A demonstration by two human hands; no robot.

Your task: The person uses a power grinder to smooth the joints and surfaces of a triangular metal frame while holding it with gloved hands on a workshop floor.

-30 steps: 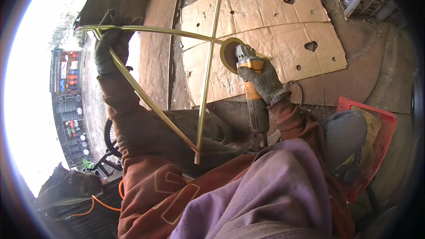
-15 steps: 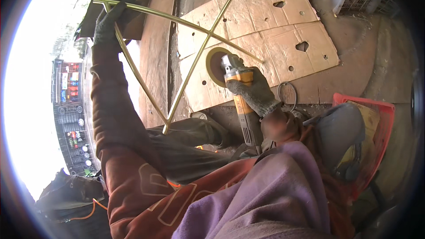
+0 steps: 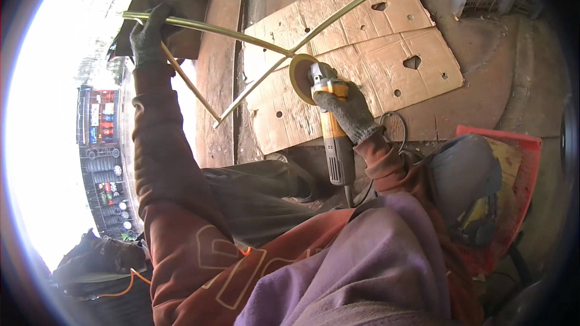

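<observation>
The gold metal frame is above the flat cardboard. The left hand has its fingers around one end; the right hand grips a grinder, its round disc near the crossing bars.

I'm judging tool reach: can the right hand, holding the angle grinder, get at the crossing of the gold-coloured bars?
Probably yes: the right hand holds the angle grinder with its disc close beside the bars' crossing, nothing visible between; whether they touch is unclear.
</observation>
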